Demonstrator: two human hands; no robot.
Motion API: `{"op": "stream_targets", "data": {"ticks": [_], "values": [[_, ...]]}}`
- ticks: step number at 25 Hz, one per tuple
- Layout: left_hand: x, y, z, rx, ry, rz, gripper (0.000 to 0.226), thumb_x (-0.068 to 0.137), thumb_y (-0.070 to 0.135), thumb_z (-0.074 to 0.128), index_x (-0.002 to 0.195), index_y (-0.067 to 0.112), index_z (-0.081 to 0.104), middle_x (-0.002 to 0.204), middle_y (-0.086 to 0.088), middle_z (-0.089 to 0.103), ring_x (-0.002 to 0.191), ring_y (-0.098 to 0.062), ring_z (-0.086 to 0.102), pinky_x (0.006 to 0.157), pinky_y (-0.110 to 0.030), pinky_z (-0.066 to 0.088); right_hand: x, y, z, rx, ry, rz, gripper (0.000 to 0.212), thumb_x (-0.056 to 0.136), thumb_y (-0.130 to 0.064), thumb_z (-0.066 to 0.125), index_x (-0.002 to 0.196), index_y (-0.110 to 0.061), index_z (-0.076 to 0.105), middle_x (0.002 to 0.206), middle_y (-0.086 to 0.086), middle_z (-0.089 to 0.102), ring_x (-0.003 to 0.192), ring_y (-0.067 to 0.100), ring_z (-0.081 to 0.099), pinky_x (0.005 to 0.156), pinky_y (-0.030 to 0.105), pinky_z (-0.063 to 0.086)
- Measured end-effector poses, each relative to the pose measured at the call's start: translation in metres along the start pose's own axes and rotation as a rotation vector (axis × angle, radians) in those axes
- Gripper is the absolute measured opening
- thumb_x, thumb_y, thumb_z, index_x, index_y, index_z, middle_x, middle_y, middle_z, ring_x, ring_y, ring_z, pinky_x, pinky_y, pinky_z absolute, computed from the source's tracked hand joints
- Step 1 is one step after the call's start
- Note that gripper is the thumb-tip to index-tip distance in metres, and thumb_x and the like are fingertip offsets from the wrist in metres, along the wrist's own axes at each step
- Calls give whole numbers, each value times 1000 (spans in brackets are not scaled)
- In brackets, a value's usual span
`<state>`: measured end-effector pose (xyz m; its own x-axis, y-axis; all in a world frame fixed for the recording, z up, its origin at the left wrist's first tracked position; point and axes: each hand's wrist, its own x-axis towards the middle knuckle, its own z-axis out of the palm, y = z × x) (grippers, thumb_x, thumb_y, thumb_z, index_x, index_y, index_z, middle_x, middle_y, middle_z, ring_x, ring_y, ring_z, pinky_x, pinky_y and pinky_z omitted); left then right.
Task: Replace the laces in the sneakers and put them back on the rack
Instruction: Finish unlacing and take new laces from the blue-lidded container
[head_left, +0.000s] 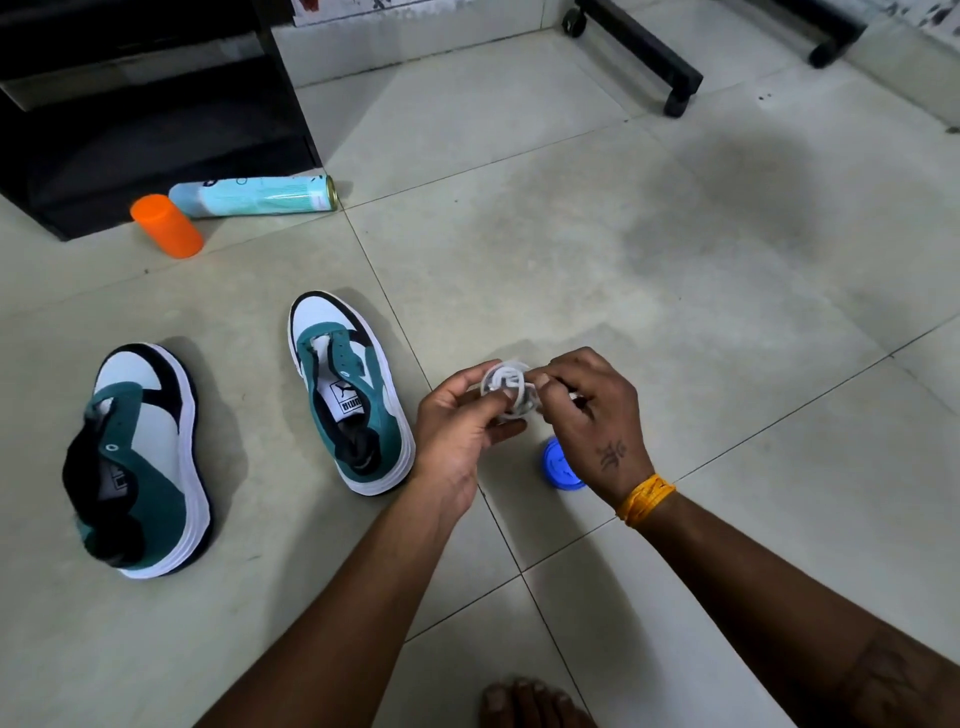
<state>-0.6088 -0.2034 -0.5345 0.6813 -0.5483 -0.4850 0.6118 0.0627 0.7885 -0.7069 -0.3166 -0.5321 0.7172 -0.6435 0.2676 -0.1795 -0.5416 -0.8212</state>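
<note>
Head view, our left hand (457, 415) and right hand (587, 410) pinching a coiled white lace bundle (506, 387), two unlaced teal-white sneakers (348, 389) on floor.

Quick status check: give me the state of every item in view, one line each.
Left sneaker: unlaced, tipped on its side on the floor.
Right sneaker: upright, unlaced.
White lace bundle: coiled, held off the floor.
Left hand: holds the bundle.
Right hand: pinches the bundle.
Spray can: lying on its side, uncapped.
Orange cap: off the can, lying beside it.
Blue lid: flat on the floor under the right hand.
</note>
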Motion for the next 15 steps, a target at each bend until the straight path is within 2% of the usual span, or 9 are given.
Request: {"op": "stream_targets", "data": {"ticks": [3,5,8,12,15], "values": [[-1,-1,4,57,-5,25,34,89,-2,75,121,8,72,114,-15,76,101,-33,76,75,-38,63,-3,2,-2,62,21,82,8,91,-26,78,84,-22,81,84,-5,63,78,14,65,66,36,54],[-1,-1,5,50,-44,18,30,93,2,71,123,9,72,118,-16,75,105,-34,75,80,-40,63,-3,5,-2,67,46,110,6,86,-20,83,82,-20,79,83,-4,63,76,12,63,67,33,54],[-6,0,5,47,-104,14,33,93,4,71,126,9,70,119,-16,75,106,-34,74,87,-43,62,-2,4,-1,107,87,174,21,81,-12,84,74,-18,65,78,-1,61,69,14,59,62,32,52],[-7,-4,1,60,-127,34,47,86,-9,74,129,10,67,118,-16,75,100,-32,76,80,-36,63,4,-4,-3,494,-30,572,32,84,-8,83,75,-10,53,65,7,55,52,18,51,47,29,50],[-4,-6,2,47,-70,23,46,84,-12,73,125,9,70,114,-16,76,94,-27,76,73,-33,62,-1,-4,-9,726,-125,764,26,91,-23,77,87,-4,60,66,8,57,55,20,53,52,30,54]]}}
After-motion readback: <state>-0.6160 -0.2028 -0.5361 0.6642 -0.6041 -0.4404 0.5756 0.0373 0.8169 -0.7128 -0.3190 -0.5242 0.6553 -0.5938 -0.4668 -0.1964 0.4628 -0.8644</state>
